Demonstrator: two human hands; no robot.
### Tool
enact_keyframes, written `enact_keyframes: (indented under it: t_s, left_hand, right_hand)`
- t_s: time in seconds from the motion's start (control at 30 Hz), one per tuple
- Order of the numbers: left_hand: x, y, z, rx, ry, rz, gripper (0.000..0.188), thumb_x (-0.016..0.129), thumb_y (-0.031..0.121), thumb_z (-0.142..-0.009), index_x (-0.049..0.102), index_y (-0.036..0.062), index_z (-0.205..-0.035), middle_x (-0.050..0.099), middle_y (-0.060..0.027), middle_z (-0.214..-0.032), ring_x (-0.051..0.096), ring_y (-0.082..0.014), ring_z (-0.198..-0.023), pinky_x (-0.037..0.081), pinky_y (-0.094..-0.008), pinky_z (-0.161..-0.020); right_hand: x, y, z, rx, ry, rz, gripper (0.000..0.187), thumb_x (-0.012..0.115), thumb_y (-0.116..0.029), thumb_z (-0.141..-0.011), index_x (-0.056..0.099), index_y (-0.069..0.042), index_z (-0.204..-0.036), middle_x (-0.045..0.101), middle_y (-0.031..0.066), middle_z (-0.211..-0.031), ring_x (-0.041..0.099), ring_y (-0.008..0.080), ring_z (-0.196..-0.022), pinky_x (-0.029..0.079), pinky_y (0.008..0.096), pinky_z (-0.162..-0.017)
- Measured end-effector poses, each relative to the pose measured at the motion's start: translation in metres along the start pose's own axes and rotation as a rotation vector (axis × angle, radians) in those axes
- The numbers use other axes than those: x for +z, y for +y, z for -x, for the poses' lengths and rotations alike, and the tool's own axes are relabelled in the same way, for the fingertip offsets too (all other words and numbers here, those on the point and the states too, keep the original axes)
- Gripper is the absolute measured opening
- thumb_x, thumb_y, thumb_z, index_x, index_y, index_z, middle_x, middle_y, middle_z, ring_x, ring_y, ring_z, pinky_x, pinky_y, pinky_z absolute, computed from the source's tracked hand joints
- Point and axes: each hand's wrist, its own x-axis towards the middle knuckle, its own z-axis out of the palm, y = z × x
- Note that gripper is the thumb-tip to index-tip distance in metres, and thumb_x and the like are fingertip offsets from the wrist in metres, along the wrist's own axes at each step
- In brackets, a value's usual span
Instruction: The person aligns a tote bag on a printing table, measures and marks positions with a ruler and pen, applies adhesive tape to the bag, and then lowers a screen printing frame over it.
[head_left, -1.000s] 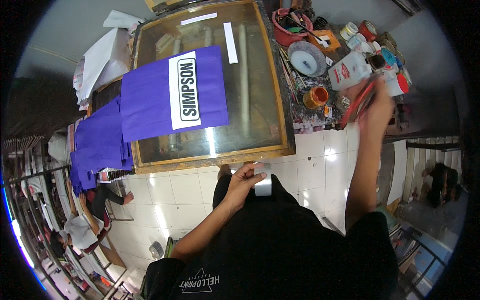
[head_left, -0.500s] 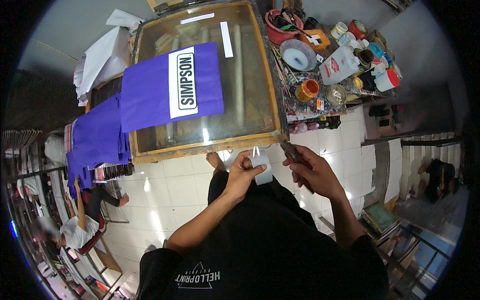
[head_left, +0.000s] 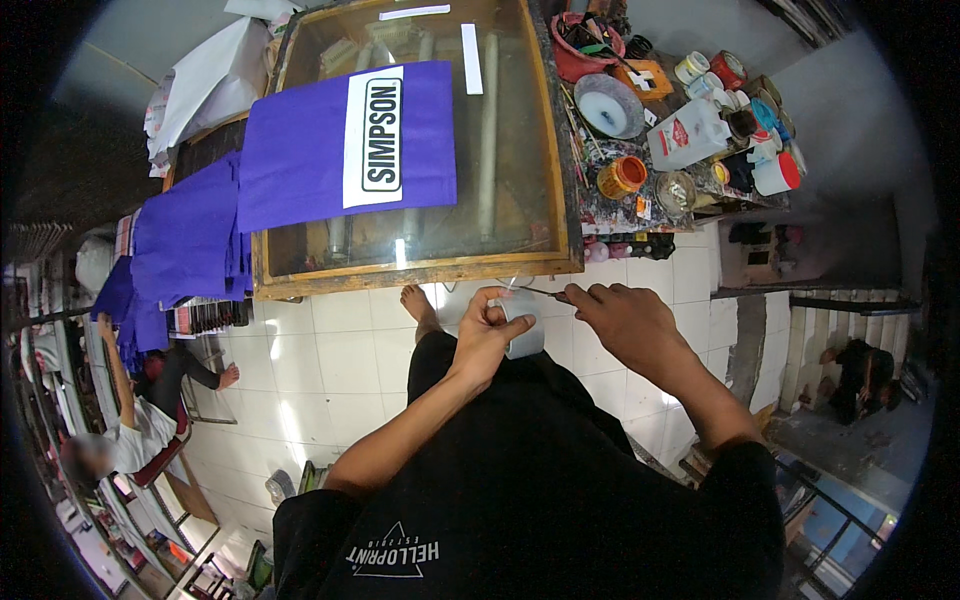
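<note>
My left hand (head_left: 482, 345) is closed around a roll of grey tape (head_left: 526, 338), just off the near edge of the glass-topped table (head_left: 470, 225). In my closed right hand (head_left: 632, 325) is a thin knife (head_left: 545, 293); most of its handle is hidden by the fingers. The knife's tip points left and reaches the upper end of the tape, by the left fingertips. Whether blade and tape touch I cannot tell. On the glass lies a purple fabric piece (head_left: 290, 150) with a white printed panel (head_left: 357, 135).
White strips (head_left: 472, 60) lie on the glass. More purple fabric (head_left: 185, 240) hangs at the left. A cluttered side table holds a grey bowl (head_left: 609, 107), an orange paint jar (head_left: 622, 177) and a white jug (head_left: 688, 133). A person (head_left: 150, 440) sits at the left; another (head_left: 862, 380) is far right.
My right hand has turned the knife from upright to nearly level and brought its tip left to the tape roll. The left hand keeps its hold on the roll.
</note>
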Motion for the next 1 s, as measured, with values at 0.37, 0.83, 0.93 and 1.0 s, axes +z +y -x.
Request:
enact_keyframes:
  t_s: [0.37,0.83,0.93,1.0]
  left_hand:
    - [0.0,0.007,-0.002,-0.044,-0.001,-0.045,0.042,0.076,-0.004,-0.087,0.054,0.0085,-0.121,0.073,-0.0071,-0.094,0.066,-0.012,-0.078,0.05,-0.0263,-0.064]
    - [-0.039,0.003,0.005,-0.007,-0.176,-0.258,0.039,0.078,-0.004,-0.082,0.061,0.0079,-0.115,0.064,0.0014,-0.084,0.056,-0.0064,-0.079,0.042,-0.0245,-0.069]
    - [-0.025,0.024,0.022,-0.033,-0.234,-0.175,0.04,0.076,-0.006,-0.085,0.06,0.0081,-0.118,0.07,-0.0014,-0.095,0.061,-0.0079,-0.09,0.046,-0.0253,-0.078]
    - [-0.022,0.026,0.022,-0.042,-0.288,-0.164,0.043,0.075,-0.009,-0.085,0.059,0.007,-0.122,0.073,-0.0047,-0.105,0.065,-0.0113,-0.099,0.048,-0.0264,-0.087]
  right_hand:
    - [-0.009,-0.002,-0.012,0.109,-0.2,0.133,0.035,0.064,-0.003,-0.087,0.061,-0.001,-0.122,0.071,0.0151,-0.1,0.074,0.0314,-0.09,0.06,0.0413,-0.074]
    - [0.033,0.022,0.016,0.503,0.136,-1.345,0.028,0.076,-0.018,-0.092,0.057,-0.002,-0.105,0.065,0.0066,-0.08,0.064,0.014,-0.067,0.052,0.033,-0.063]
    - [0.047,-0.001,-0.004,0.386,0.195,-1.38,0.028,0.083,-0.019,-0.087,0.067,-0.003,-0.103,0.064,0.0008,-0.077,0.055,0.0054,-0.06,0.041,0.0238,-0.051]
    - [0.048,-0.013,-0.018,0.384,0.186,-1.315,0.029,0.084,-0.021,-0.086,0.07,-0.002,-0.102,0.065,0.0008,-0.079,0.056,0.0053,-0.065,0.044,0.0244,-0.056]
